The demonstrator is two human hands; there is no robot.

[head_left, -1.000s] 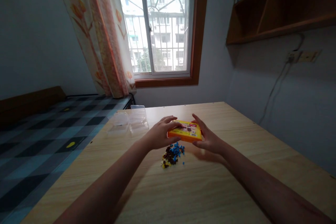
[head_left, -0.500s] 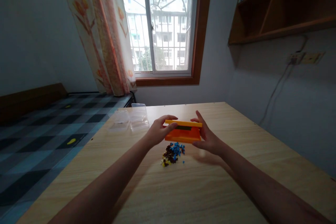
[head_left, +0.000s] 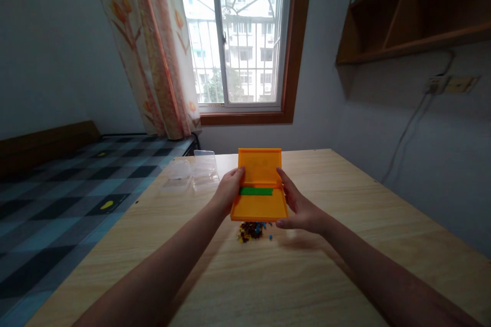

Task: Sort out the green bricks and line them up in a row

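Both my hands hold an orange plastic case [head_left: 259, 208] above the table, its lid swung up and its inside facing me. A green strip [head_left: 255, 191] lies across the case just below the hinge. My left hand [head_left: 229, 189] grips the left side, thumb at the lid's edge. On the other side my right hand [head_left: 301, 207] clasps the case, thumb under the near corner and fingers along the right edge. Beneath the case sits a pile of small brown, blue and yellow pieces [head_left: 250, 232], partly hidden by it. One blue piece [head_left: 270, 237] lies apart.
Clear plastic containers [head_left: 205, 171] stand at the table's back left. The wooden table [head_left: 245, 286] meets a bed with a checked cover [head_left: 76, 204] on the left. A wall shelf [head_left: 414, 20] hangs at the right, and a window [head_left: 249, 36] is ahead.
The lid of the orange case has swung from nearly closed to upright, showing the inside and the green strip. Both hands still hold the case, which now covers more of the pile.
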